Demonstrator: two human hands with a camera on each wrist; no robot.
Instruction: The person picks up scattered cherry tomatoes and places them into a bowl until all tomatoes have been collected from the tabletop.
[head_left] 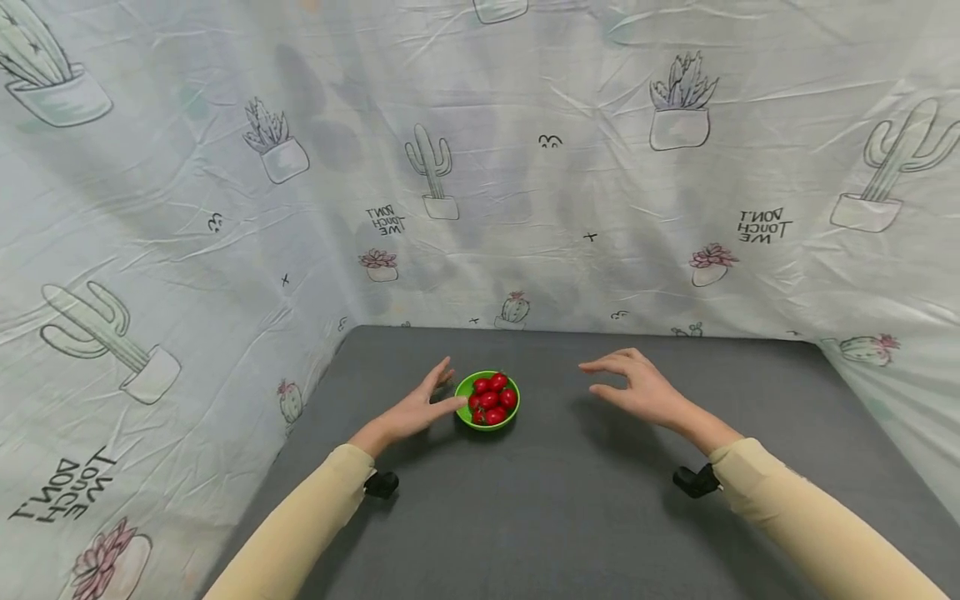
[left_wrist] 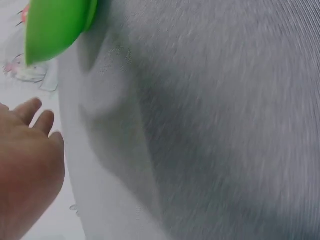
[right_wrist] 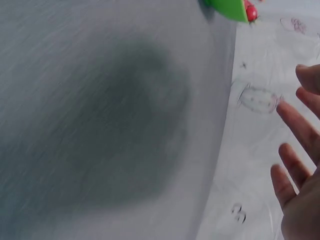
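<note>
A small green bowl [head_left: 487,427] full of red cherry tomatoes [head_left: 489,398] stands on the grey table, left of the middle. Close at its left side is my left hand [head_left: 412,412], fingers spread and thumb reaching over the rim in the head view. In the left wrist view the bowl [left_wrist: 55,30] shows beyond the fingers, with a gap between. My right hand [head_left: 633,387] hovers over the table to the right of the bowl, its fingers loosely bent and holding nothing. The right wrist view has the bowl [right_wrist: 230,7] at its top edge, away from that hand [right_wrist: 305,200].
The grey table [head_left: 525,517] reaches back to a wrinkled white cloth [head_left: 510,192] printed with cacti and potted plants. This cloth also hangs along the left side. Black wrist straps [head_left: 381,485] show at the beige sleeves.
</note>
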